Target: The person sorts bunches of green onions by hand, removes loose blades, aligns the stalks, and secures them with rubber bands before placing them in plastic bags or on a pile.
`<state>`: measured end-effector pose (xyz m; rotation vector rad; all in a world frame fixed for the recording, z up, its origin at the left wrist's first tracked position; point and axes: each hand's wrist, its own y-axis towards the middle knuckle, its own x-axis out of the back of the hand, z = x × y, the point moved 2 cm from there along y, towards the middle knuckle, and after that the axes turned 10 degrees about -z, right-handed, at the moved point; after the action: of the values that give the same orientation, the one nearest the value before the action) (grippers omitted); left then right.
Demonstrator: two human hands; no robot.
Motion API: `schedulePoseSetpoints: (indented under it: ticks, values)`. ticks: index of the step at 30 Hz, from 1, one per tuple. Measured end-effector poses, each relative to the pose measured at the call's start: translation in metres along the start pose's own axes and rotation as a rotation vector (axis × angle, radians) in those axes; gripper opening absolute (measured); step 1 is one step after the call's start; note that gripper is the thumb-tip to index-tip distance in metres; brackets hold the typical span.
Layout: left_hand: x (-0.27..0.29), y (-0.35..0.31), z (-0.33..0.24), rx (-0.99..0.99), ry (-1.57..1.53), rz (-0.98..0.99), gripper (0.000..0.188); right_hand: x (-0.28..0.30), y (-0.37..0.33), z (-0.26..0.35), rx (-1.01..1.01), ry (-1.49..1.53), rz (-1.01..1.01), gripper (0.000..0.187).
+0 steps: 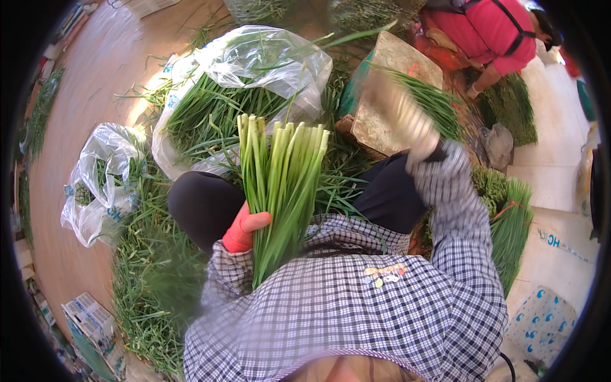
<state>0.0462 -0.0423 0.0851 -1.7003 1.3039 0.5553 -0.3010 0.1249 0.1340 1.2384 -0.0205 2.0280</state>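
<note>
From my station I see the left hand [240, 230] with fingers clasping the bunch [280, 181] before the chest, thumb in front, likely keeping its ends level. The right hand [410, 121] blurs over the board [370, 127], set within easy reach; I can't tell its fingers' state. The bunch looks fresh, pale stalks up, green leaves below

The stalks [280, 184] look smooth, the shirt [344, 305] matt cloth.
</note>
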Motion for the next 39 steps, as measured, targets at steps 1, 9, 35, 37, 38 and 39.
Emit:
schedulePoseSetpoints:
  ticks: [1,9,35,37,38,39]
  values:
    - [-0.013,-0.001,-0.016,-0.065,0.186,-0.020,0.081,-0.020,-0.039,0.047,-0.264,0.515,0.177,0.047]
    - [-0.091,0.007,0.014,-0.655,1.626,-0.232,0.097,-0.046,-0.098,0.146,-0.728,1.547,0.056,0.092]
    - [-0.002,0.026,0.000,-0.645,1.629,-0.316,0.089,0.283,-0.033,0.069,0.236,0.937,-1.007,0.045]
    - [0.000,0.031,-0.001,-0.631,1.627,-0.295,0.088,0.330,-0.028,0.071,0.271,0.563,-0.971,0.042]
    - [0.000,0.033,-0.001,-0.615,1.625,-0.303,0.088,0.347,-0.024,0.077,0.278,0.356,-0.958,0.042]
    - [-0.001,0.035,-0.002,-0.624,1.631,-0.292,0.086,0.345,-0.018,0.083,0.261,0.139,-0.923,0.042]
